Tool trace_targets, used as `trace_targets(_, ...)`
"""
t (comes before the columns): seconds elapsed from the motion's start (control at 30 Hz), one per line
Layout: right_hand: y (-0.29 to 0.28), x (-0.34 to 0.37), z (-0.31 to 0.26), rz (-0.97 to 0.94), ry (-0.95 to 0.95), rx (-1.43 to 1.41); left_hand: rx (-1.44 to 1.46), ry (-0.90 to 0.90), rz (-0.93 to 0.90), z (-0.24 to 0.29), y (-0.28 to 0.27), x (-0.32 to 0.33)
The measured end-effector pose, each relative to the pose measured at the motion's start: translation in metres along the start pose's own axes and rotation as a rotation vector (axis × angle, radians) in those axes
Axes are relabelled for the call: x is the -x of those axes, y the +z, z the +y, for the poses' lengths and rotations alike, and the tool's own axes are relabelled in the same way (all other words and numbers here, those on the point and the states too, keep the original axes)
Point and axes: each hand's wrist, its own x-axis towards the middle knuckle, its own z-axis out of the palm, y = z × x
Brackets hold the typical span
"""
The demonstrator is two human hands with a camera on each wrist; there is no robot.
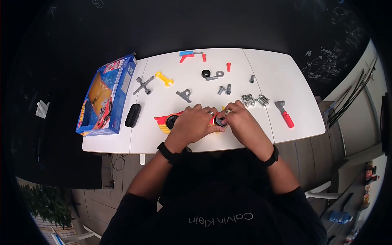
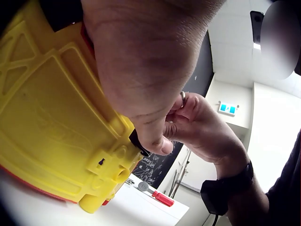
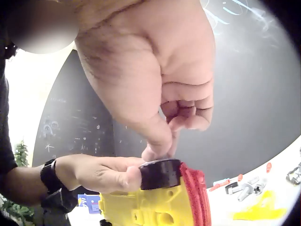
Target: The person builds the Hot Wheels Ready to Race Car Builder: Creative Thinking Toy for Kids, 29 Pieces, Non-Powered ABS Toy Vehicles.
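Observation:
A red and yellow toy car (image 1: 162,121) stands tipped on its side at the table's near edge, its yellow underside (image 2: 56,113) facing the left wrist camera. My left hand (image 1: 192,124) grips the car's body from above, with the thumb against the edge of a black wheel (image 3: 161,175). Over that same wheel is my right hand (image 1: 241,123), its thumb and index finger pinched together at the wheel's centre. The small part between those fingertips is mostly hidden. Another black wheel (image 1: 172,121) shows to the left of my left hand.
A blue toy box (image 1: 127,87) and a black case (image 1: 132,115) stand at the left. Beyond the hands lie a yellow wrench (image 1: 164,79), a grey cross wrench (image 1: 143,85), a grey bracket-like piece (image 1: 184,95) and grey bolts (image 1: 228,88). Silver parts (image 1: 248,100) and a red-handled tool (image 1: 288,119) lie right.

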Motion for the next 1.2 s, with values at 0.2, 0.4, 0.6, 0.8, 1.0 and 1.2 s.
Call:
trace_targets(0.2, 0.005, 0.001, -0.023, 0.084, 0.091, 0.082, -0.045, 0.02, 0.021, -0.002, 0.005, -0.001)
trace_targets(0.4, 0.009, -0.003, -0.034, 0.063, 0.136, 0.253, -0.031, 0.013, 0.061, -0.001, 0.006, -0.001)
trace_targets(0.6, -0.004, 0.0, -0.009, 0.033, 0.197, -0.047, -0.124, 0.021, -0.013, -0.002, 0.004, -0.002)
trace_targets(0.8, -0.062, -0.035, 0.056, 0.028, 0.527, -0.106, -0.134, -0.042, 0.035, -0.001, -0.02, -0.002)
trace_targets(1.0, -0.052, -0.084, 0.093, -0.356, 0.629, 0.25, 0.811, -0.138, 0.495, -0.016, -0.072, 0.036)
trace_targets(1.2, 0.03, -0.165, 0.173, -0.29, 0.304, 0.159, 1.622, -0.155, 0.786, -0.066, -0.006, 0.081)
